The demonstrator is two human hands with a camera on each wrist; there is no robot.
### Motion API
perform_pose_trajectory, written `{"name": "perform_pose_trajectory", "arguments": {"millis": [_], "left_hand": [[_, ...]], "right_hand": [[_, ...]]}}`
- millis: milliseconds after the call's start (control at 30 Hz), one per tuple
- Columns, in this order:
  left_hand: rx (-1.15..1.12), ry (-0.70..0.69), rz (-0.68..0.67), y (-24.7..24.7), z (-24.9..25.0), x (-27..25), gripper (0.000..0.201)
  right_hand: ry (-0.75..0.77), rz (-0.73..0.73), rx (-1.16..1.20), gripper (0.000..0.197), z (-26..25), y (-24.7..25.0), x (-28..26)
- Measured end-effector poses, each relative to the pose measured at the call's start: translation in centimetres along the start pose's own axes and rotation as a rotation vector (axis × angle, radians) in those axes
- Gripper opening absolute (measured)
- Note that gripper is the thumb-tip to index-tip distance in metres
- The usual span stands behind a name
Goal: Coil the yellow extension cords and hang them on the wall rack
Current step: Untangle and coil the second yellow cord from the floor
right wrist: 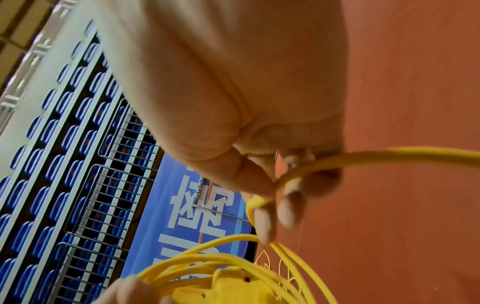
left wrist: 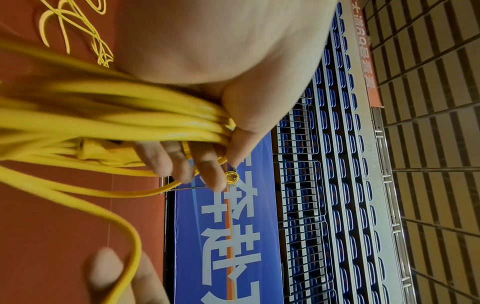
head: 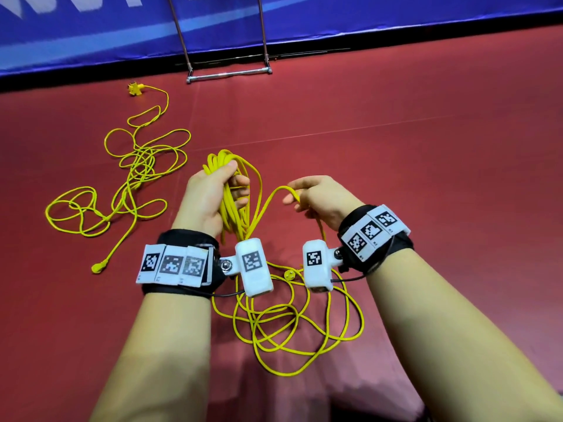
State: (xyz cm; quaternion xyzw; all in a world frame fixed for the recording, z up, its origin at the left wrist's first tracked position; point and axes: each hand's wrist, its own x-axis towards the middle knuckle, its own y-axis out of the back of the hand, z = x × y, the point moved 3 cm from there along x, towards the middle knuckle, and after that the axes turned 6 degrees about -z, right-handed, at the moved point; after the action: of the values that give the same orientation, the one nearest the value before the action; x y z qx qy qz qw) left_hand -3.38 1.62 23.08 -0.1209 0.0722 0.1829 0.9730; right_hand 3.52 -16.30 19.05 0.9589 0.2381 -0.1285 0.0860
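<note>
My left hand (head: 213, 190) grips a bundle of yellow cord loops (head: 234, 205) held upright in front of me; the same coil (left wrist: 130, 123) fills the left wrist view, with a yellow socket block among the strands. My right hand (head: 310, 193) pinches a single strand of that cord (head: 280, 190), which arcs over to the coil; the strand (right wrist: 363, 158) crosses its fingers. The rest of this cord lies in loose loops (head: 292, 324) on the red floor below my wrists. A second yellow cord (head: 134, 178) lies tangled on the floor to the left.
A chrome rack frame (head: 228, 75) stands at the blue banner wall (head: 396, 19) ahead. A small coiled yellow cord (left wrist: 231, 177) hangs on the rack in the left wrist view. Red floor (head: 426, 147) stretches to the right. Blue stadium seats (left wrist: 337, 144) rise behind the banner.
</note>
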Motion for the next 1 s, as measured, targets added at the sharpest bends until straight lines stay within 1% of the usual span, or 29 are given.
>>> {"name": "perform_pose_trajectory", "arguments": {"millis": [67,100,200,267,333,433,567,700,767,867,1000], "left_hand": [[0.010,0.003,-0.032,-0.2,-0.3,0.1,0.009],[0.012,0.006,-0.044,-0.3,-0.5,0.1,0.009],[-0.008,0.027,-0.085,-0.5,-0.7,0.2,0.009],[-0.011,0.043,-0.107,-0.7,-0.8,0.2,0.010],[-0.002,0.051,-0.122,-1.1,-1.0,0.1,0.010],[0.023,0.051,-0.124,-1.3,-1.3,0.0,0.010],[0.003,0.081,-0.118,-1.2,-1.7,0.2,0.010],[-0.031,0.098,-0.104,-1.1,-1.9,0.1,0.009],[-0.086,0.074,-0.079,-1.1,-1.9,0.1,0.010],[-0.149,0.013,-0.029,-0.7,-1.6,0.3,0.009],[-0.200,-0.075,0.054,0.7,-0.5,0.8,0.011]], "right_hand": [[-0.022,-0.159,0.047,0.040,-0.1,-0.6,-0.2],[-0.018,-0.202,0.067,0.036,-0.1,-0.8,-0.3],[0.030,-0.198,0.137,0.020,-0.2,-1.3,-0.3],[0.032,-0.195,0.201,0.019,-0.3,-1.5,-0.4],[0.007,-0.213,0.214,0.021,-0.3,-1.6,-0.3],[0.011,-0.211,0.096,0.024,-0.3,-1.7,-0.3],[0.106,-0.220,-0.030,0.026,-0.4,-1.8,-0.5],[0.174,-0.267,-0.092,0.009,-0.8,-2.6,-1.0],[0.188,-0.301,-0.089,0.009,-1.0,-3.0,-1.1],[0.161,-0.391,-0.073,0.010,-0.6,-3.2,-1.3],[0.110,-0.485,-0.147,0.011,1.3,-2.1,-1.4]]}}
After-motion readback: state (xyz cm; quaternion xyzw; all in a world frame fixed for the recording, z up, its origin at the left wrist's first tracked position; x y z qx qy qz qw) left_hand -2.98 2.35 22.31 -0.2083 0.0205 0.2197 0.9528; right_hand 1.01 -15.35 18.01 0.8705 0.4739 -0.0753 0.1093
